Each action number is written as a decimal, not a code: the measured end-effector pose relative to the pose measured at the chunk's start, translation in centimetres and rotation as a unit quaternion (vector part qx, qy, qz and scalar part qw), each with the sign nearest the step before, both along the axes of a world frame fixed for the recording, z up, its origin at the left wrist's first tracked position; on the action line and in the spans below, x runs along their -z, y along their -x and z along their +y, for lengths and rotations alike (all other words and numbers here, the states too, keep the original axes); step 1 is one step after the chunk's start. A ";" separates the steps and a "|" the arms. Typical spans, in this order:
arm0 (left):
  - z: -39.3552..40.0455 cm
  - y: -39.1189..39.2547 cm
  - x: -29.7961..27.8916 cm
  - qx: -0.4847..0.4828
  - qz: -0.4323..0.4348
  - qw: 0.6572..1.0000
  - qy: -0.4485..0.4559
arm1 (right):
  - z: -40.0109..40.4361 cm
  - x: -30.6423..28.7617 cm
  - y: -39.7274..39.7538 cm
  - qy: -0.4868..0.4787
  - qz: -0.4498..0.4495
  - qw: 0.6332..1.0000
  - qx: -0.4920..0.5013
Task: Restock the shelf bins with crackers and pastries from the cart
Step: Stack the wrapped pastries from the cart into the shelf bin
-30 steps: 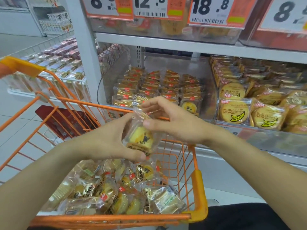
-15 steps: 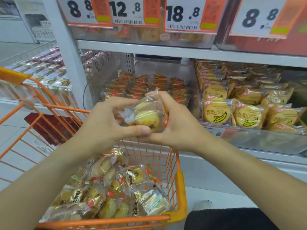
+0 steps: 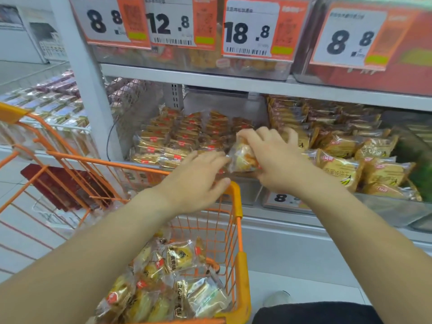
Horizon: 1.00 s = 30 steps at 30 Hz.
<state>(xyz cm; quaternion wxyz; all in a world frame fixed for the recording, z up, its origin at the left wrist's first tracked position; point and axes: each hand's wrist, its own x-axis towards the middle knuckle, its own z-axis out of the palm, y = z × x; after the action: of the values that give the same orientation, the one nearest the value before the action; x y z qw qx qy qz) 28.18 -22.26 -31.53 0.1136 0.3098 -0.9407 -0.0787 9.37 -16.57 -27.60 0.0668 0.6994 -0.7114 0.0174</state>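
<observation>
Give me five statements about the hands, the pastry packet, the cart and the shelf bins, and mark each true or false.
1. The right hand grips a clear-wrapped pastry packet at the front of the shelf bin. True.
2. The left hand holds a second packet. False: it holds nothing, its fingers reaching toward the packet in the right hand.
3. The orange cart has wrapped pastries in it. True.
4. The price tag above the bin reads 12.8; the one to its right reads 5.5. False: the one to its right reads 18.8.
5. The banana-print packets lie in the bin to the right of the hands. True.
</observation>
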 end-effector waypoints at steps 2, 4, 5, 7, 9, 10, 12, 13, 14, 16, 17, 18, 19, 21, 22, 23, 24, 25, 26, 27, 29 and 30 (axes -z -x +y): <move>-0.4 0.2 1.0 -0.002 -0.056 0.998 0.010 | -0.5 -0.3 -0.6 -0.052 -0.001 0.998 0.019; -0.5 -0.1 1.6 -0.016 -0.077 0.997 0.029 | -1.0 -1.0 -1.2 -0.099 -0.013 0.994 0.041; -0.5 -0.3 1.7 -0.026 -0.076 0.996 0.034 | -1.3 -1.3 -1.4 -0.122 -0.015 0.991 0.050; -0.5 -0.6 1.9 -0.045 -0.063 0.996 0.037 | -2.1 -1.9 -2.0 -0.162 -0.009 0.985 0.065; -0.4 -0.7 2.2 -0.055 -0.044 0.997 0.041 | -3.1 -2.2 -2.4 -0.203 0.004 0.976 0.080; -0.3 -0.8 2.3 -0.055 -0.037 0.997 0.046 | -3.6 -2.3 -2.7 -0.226 0.014 0.970 0.089; -0.1 -0.9 2.6 -0.056 -0.031 0.997 0.052 | -4.6 -2.2 -3.2 -0.269 0.041 0.956 0.113; -0.1 -0.9 2.6 -0.056 -0.029 0.996 0.056 | -5.1 -2.0 -3.5 -0.282 0.060 0.949 0.127; -0.1 -1.0 2.7 -0.055 -0.026 0.996 0.061 | -5.4 -1.8 -3.8 -0.287 0.081 0.945 0.138; 0.0 -1.0 2.8 -0.054 -0.022 0.996 0.069 | -5.9 -1.4 -4.2 -0.288 0.109 0.939 0.153; 0.0 -1.0 2.8 -0.053 -0.019 0.996 0.071 | -5.9 -1.4 -4.2 -0.291 0.108 0.937 0.159; 0.0 -1.0 2.9 -0.053 -0.017 0.996 0.073 | -5.8 -1.6 -4.0 -0.289 0.097 0.939 0.162; 0.0 -1.0 2.9 -0.054 -0.017 0.996 0.074 | -5.6 -2.0 -3.6 -0.277 0.076 0.944 0.160; -0.1 -1.0 2.9 -0.058 -0.018 0.995 0.074 | -4.7 -3.0 -2.9 -0.213 0.014 0.966 0.148; 0.0 -0.9 2.9 -0.060 -0.018 0.995 0.073 | -4.3 -3.4 -2.7 -0.170 -0.014 0.976 0.137; 0.0 -0.9 2.9 -0.062 -0.016 0.995 0.072 | -3.9 -3.3 -2.6 -0.137 -0.034 0.982 0.124; 0.0 -0.9 2.9 -0.062 -0.013 0.995 0.073 | -3.5 -3.1 -3.0 -0.122 -0.052 0.985 0.108; 0.1 -0.8 2.8 -0.061 -0.007 0.995 0.075 | -3.2 -2.5 -3.4 -0.126 -0.072 0.985 0.091; 0.1 -0.8 2.9 -0.061 -0.002 0.995 0.074 | -3.0 -1.7 -3.9 -0.146 -0.094 0.982 0.073; 0.1 -0.9 2.9 -0.059 0.001 0.996 0.073 | -3.0 -0.6 -4.3 -0.166 -0.111 0.978 0.059; 0.0 -0.9 3.1 -0.058 0.000 0.996 0.074 | -2.8 1.6 -4.6 -0.187 -0.111 0.975 0.048; -0.1 -0.8 3.1 -0.058 -0.002 0.996 0.073 | -2.6 2.4 -4.5 -0.184 -0.106 0.976 0.052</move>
<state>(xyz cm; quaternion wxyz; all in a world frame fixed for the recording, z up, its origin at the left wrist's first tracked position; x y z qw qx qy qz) 29.03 -22.32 -34.61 0.1386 0.3550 -0.9245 -0.0021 13.82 -19.19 -29.99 -0.1377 0.6558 -0.7410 -0.0430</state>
